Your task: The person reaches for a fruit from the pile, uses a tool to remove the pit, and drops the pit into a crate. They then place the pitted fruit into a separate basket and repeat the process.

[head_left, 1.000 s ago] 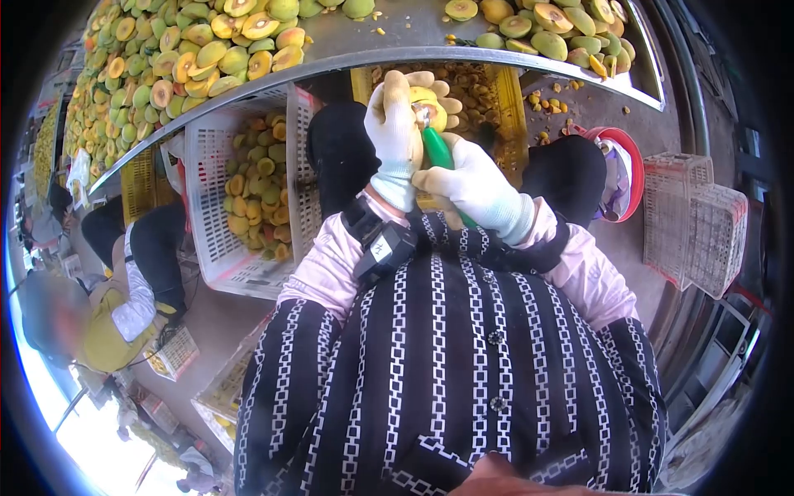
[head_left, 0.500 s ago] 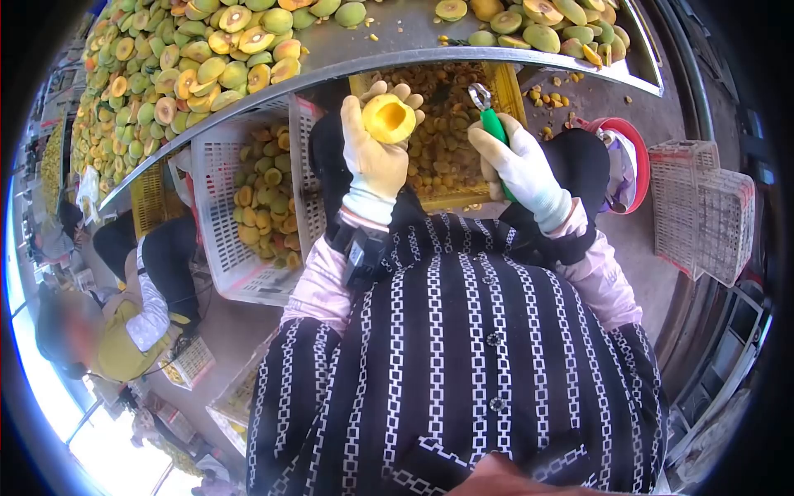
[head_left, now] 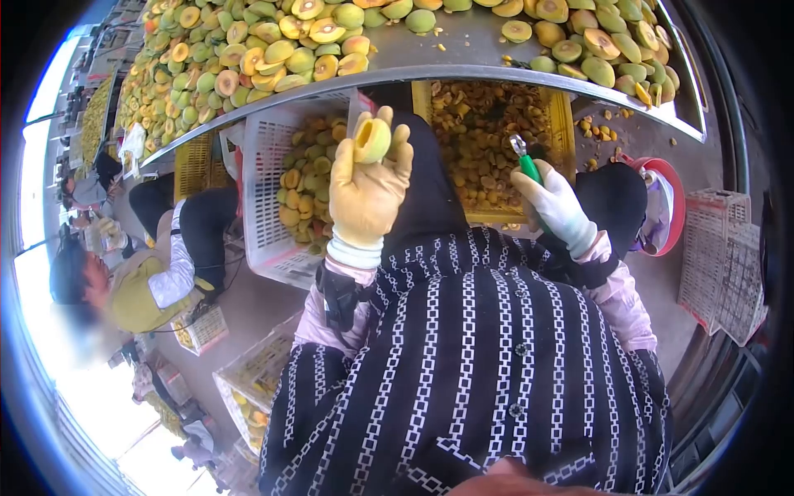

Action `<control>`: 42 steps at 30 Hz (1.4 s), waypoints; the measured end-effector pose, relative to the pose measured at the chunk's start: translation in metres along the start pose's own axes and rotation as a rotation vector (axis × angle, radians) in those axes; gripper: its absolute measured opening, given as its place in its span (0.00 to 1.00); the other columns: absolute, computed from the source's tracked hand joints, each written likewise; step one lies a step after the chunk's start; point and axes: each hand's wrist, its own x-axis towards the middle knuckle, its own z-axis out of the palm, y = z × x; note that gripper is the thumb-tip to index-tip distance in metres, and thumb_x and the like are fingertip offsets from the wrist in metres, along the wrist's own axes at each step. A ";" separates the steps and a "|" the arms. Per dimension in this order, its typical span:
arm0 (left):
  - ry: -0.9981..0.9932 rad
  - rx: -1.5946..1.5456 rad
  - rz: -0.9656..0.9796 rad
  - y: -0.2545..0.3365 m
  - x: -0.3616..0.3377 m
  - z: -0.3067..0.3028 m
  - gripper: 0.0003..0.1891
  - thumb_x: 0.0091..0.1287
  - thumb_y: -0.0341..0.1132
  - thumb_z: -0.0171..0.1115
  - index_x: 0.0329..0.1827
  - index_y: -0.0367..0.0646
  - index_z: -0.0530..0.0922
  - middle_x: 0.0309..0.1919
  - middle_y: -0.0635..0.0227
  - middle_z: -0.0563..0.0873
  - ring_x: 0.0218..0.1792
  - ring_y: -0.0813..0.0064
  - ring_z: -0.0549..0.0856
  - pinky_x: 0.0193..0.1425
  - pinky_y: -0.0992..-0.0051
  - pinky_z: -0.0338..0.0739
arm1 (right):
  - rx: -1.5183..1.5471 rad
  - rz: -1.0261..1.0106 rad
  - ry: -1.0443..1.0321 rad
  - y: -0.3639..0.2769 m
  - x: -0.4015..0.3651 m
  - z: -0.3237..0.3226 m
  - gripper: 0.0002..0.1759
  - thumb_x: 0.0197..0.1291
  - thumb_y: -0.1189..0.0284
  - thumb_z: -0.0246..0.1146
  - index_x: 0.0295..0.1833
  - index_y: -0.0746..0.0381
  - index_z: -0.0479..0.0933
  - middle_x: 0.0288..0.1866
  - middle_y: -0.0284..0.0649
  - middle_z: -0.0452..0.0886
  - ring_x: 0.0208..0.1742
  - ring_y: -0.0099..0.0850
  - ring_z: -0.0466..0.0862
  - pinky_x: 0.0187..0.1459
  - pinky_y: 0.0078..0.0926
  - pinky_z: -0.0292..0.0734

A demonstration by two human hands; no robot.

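Note:
My gloved left hand [head_left: 368,194] holds a peach half [head_left: 377,142] up between thumb and fingers. Its yellow hollow, with no stone in it, faces left, and green-yellow skin shows on the other side. Lower and to the right, my gloved right hand [head_left: 558,207] grips the green handle of a pitting spoon [head_left: 528,165], whose metal loop tip points up and away from me. The spoon and the peach half are well apart. Below the right hand sits a yellow crate [head_left: 564,136] of stones and scraps.
A metal table [head_left: 471,50] heaped with halved peaches [head_left: 240,50] spans the front. At left, a white crate [head_left: 266,198] contains more halves. A red bucket [head_left: 674,198] and stacked white crates [head_left: 719,256] stand right. A co-worker [head_left: 157,285] sits at left.
My left hand has raised the peach half and turned its hollow sideways to the left. The view has shifted left, and my right hand still grips the pitting spoon.

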 end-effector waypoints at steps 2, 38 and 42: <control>-0.084 0.010 -0.062 -0.017 0.009 0.001 0.18 0.74 0.35 0.49 0.64 0.40 0.72 0.64 0.55 0.75 0.63 0.51 0.75 0.69 0.56 0.70 | 0.095 -0.135 -0.017 0.004 0.006 0.006 0.20 0.63 0.61 0.62 0.48 0.66 0.70 0.22 0.32 0.73 0.15 0.20 0.72 0.16 0.18 0.66; 0.131 0.718 0.097 -0.084 0.002 0.020 0.17 0.65 0.24 0.54 0.58 0.38 0.70 0.47 0.56 0.81 0.49 0.55 0.83 0.51 0.60 0.83 | -0.726 -0.501 0.508 0.003 0.001 -0.002 0.23 0.60 0.66 0.62 0.61 0.56 0.72 0.34 0.49 0.83 0.34 0.46 0.84 0.34 0.39 0.79; 0.329 1.077 0.483 -0.002 -0.014 0.007 0.20 0.65 0.27 0.55 0.61 0.37 0.68 0.50 0.55 0.79 0.51 0.56 0.82 0.54 0.63 0.81 | -0.824 -0.398 0.487 0.039 0.014 -0.016 0.25 0.59 0.63 0.62 0.62 0.55 0.71 0.33 0.49 0.83 0.34 0.47 0.84 0.35 0.39 0.79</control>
